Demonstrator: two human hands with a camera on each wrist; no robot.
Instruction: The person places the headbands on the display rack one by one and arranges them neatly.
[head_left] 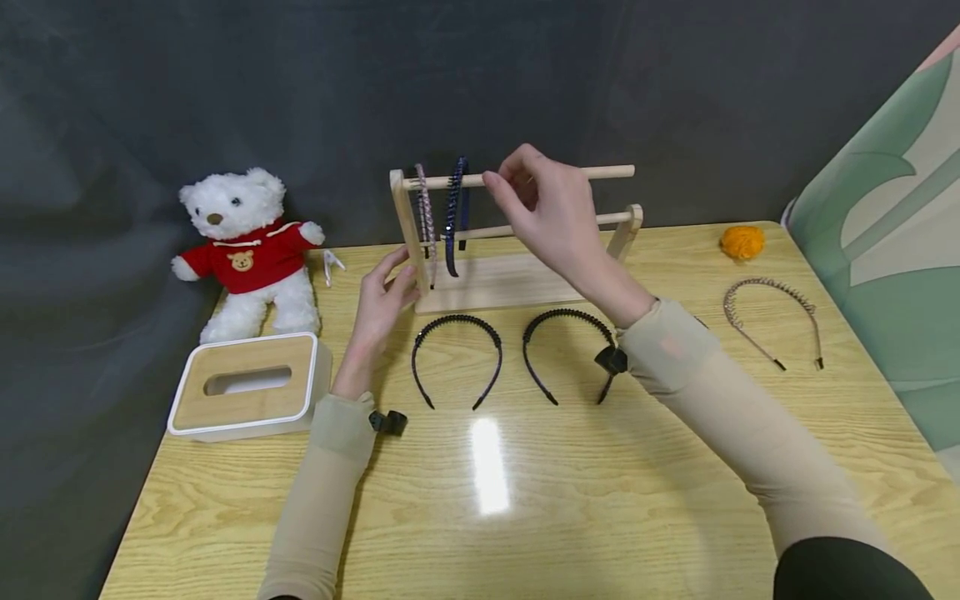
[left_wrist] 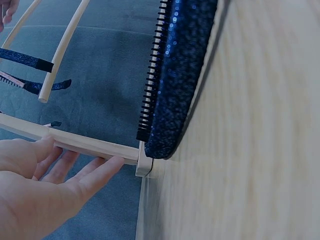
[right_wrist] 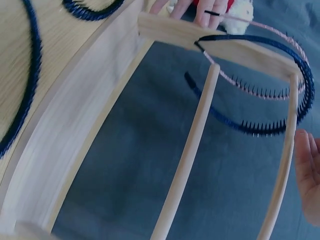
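A two-rod wooden rack (head_left: 510, 281) stands at the table's back. On its upper rod, near the left post, hang a pink toothed headband (head_left: 425, 217) and a sequined navy toothed headband (head_left: 453, 221). My left hand (head_left: 381, 300) is at the left post; in the left wrist view its fairly straight fingers (left_wrist: 100, 175) touch the wood. Just right of the navy headband is my right hand (head_left: 551, 204), by the upper rod with fingers loosely bent and nothing seen in them. Two dark toothed headbands, one left (head_left: 457, 321) and one right (head_left: 564, 314), lie before the rack.
A thin wavy headband (head_left: 772, 282) lies at the right, below an orange fluffy ball (head_left: 742, 242). To the left, a white teddy bear in a red top (head_left: 251, 258) sits behind a tissue box (head_left: 243, 392). Beside the bear is a small white clip (head_left: 331, 265).
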